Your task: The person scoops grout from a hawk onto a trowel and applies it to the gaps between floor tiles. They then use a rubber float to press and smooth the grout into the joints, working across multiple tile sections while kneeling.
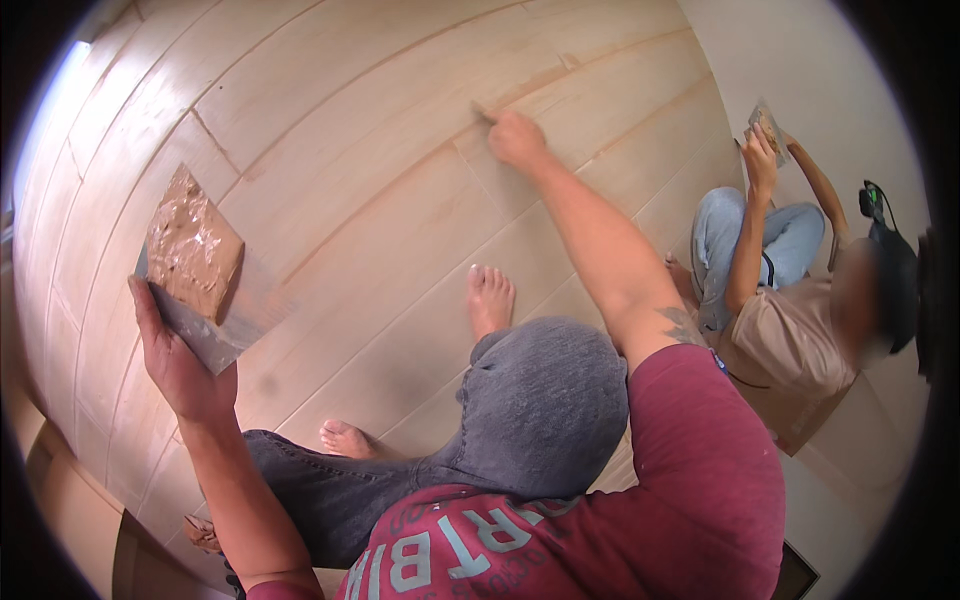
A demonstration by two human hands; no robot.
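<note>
A flat grey plate [193, 335] bore a glossy brown mound of paste [195, 250]; a small blade [483, 112] sat at a floor seam [380, 198]

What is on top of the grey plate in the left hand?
A glossy lump of brown paste. The grey plate's surface beneath it is hidden.

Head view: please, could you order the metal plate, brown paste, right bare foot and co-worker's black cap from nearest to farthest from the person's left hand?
1. Metal plate: held in the left hand.
2. Brown paste: lying on the plate.
3. Right bare foot: to the hand's right.
4. Black cap: on the co-worker, at the far right.
</note>
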